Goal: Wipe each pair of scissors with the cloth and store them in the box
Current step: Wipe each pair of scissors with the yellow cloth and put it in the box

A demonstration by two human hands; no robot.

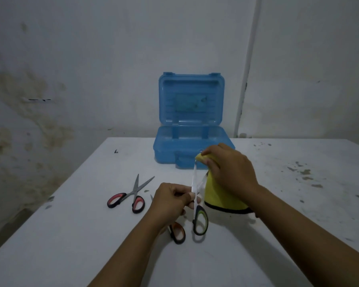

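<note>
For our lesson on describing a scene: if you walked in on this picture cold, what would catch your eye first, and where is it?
The open blue box stands out at the far middle of the white table, lid up against the wall. In front of it, the right hand presses a yellow cloth onto the blades of the green-handled scissors, which the left hand holds. Red-handled scissors lie open to the left.

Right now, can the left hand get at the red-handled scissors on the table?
Probably not yet: the left hand grips the green-handled scissors that the right hand wipes with the yellow cloth. The path to the red-handled scissors looks free.
</note>
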